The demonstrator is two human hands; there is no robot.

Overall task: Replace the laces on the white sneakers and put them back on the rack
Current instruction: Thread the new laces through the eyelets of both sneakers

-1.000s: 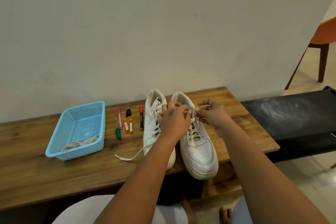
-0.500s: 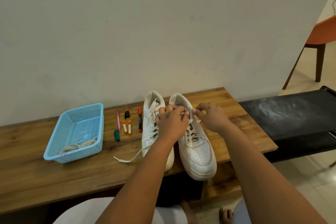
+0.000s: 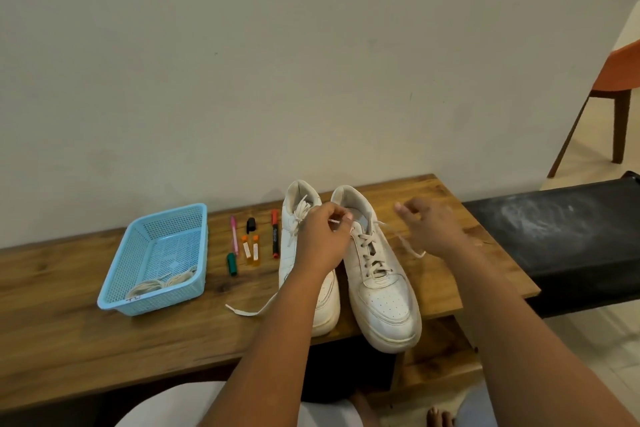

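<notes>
- Wooden table (image 3: pixel 69 333) against pale wall.
- White sneakers (image 3: pixel 381 288) near right front edge, toes overhanging.
- Left hand (image 3: pixel 322 239) pinching lace (image 3: pixel 334 220) end.
- Right hand (image 3: pixel 433 229) blurred, apparently pulling other lace end.
- Blue basket (image 3: pixel 117 288) toward left.

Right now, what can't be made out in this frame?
- Head view: left sneaker middle, hidden by the left hand.
- Right hand: motion-blurred, so its grip on the lace is unclear.
- Marker print: too small.
- Chair: cut off by right edge.
</notes>
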